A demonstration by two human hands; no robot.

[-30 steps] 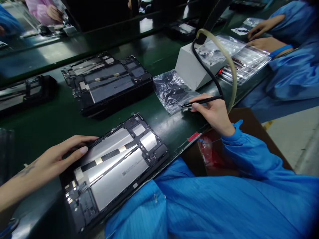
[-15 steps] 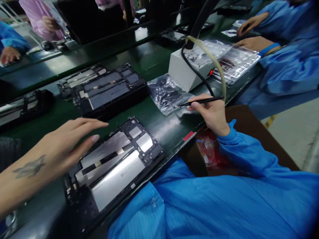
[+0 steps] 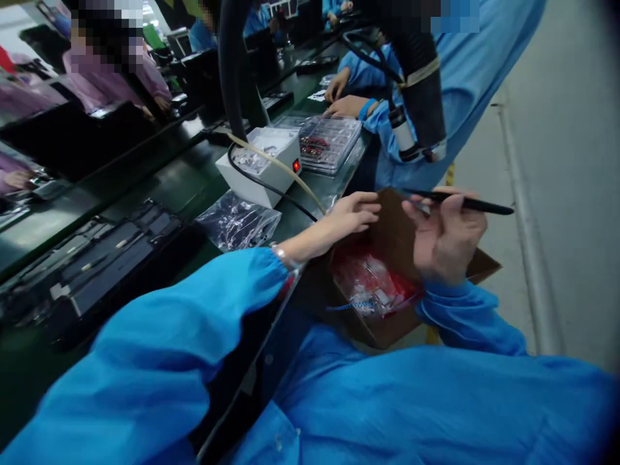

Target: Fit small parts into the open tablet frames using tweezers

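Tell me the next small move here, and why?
Probably dip the left hand into the box: it rests on the box's rim above red packets, while the right hand is taken up holding the pen tool.

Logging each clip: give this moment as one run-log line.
left hand: on box rim | right hand: holds pen tool over box | box: red packets

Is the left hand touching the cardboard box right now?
Touching. The head view shows the left hand with fingertips resting on the upper flap of the cardboard box.
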